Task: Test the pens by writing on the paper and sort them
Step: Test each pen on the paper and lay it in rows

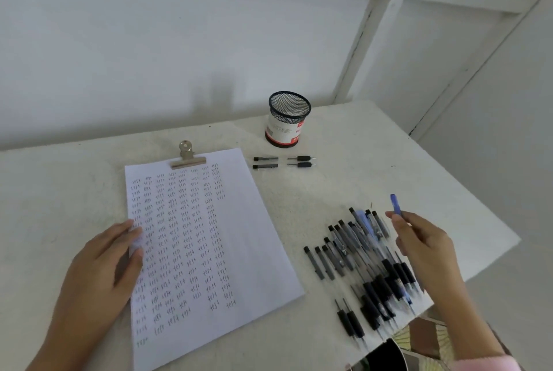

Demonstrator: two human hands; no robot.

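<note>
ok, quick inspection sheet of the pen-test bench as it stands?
Surface: white table, lightly speckled.
Job's things: paper under a clip, filled with columns of "test"; pen pile to its right; two pens lie apart in front of the upright mesh cup, no pens showing in it; blue pen is lifted.
Clutter: dark object at the table's near right edge, cannot tell what.
Grippers: left hand lies flat on the paper's left edge; right hand pinches the blue pen above the pen pile.
Cables: nothing seen.
Surroundings: white wall behind the table.
</note>
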